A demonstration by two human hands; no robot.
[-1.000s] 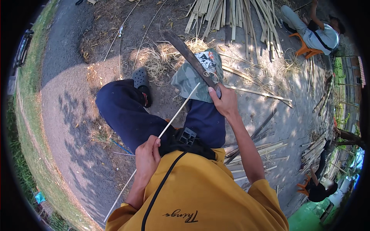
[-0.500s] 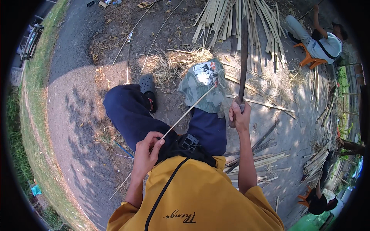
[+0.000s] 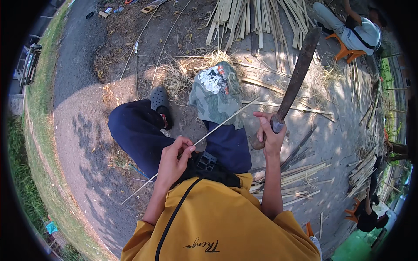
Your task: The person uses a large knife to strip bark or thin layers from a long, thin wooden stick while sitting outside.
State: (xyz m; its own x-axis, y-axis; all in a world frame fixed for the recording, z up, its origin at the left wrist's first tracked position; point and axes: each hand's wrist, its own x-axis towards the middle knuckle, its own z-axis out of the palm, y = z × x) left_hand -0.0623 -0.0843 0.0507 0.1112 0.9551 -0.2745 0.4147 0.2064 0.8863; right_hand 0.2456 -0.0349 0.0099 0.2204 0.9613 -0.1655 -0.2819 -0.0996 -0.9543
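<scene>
The two hands are well apart. The left hand (image 3: 175, 162), above the left thigh, is closed on a thin strip (image 3: 226, 121), pinched between thumb and fingers. The right hand (image 3: 272, 132) is wrapped round the handle of a knife (image 3: 299, 71), its index finger reaching out to the left.

The strip is pale, slender and nearly straight, slanting from low left of the left forearm up across the right thigh; its far tip is near the right fingers. The knife's long, dark blade points up and slightly right, apart from the strip.

Beyond, a camouflage cloth (image 3: 217, 102) covers the right knee. Curly shavings (image 3: 174, 80) lie on the ground past it, then a fanned pile of flat slats (image 3: 244, 21). Far right, another person (image 3: 363, 35) sits on an orange stool (image 3: 346, 53).
</scene>
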